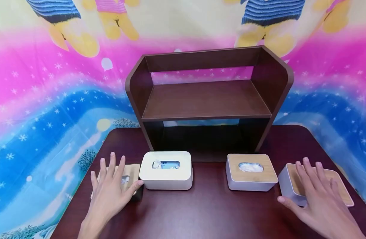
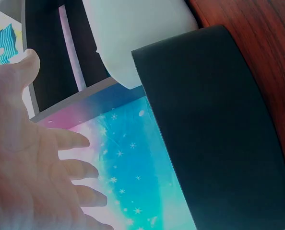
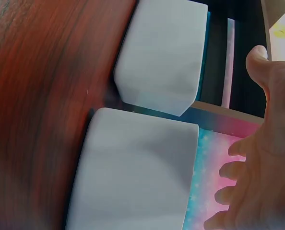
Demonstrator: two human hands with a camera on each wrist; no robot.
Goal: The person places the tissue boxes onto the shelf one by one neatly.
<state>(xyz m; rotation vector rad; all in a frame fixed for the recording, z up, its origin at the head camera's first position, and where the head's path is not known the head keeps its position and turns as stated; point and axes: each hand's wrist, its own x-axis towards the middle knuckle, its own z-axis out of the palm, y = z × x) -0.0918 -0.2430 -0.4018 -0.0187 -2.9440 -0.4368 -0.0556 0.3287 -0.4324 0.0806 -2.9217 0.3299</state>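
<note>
My left hand, fingers spread, is over a black tissue box with a light wooden lid at the table's left. The left wrist view shows that box's dark side beyond the hand. Close to its right stands a cream tissue box with a blue packet in its slot. On the right, my right hand spreads over a white tissue box with a wooden lid, hiding part of its top. A similar white, wood-topped tissue box sits left of it, white tissue showing in the slot. Neither hand holds anything.
A dark brown two-tier shelf stands at the back of the reddish-brown table. Behind it hangs a patterned cloth in pink and blue with snowflakes. The table's rounded edges drop off at both sides.
</note>
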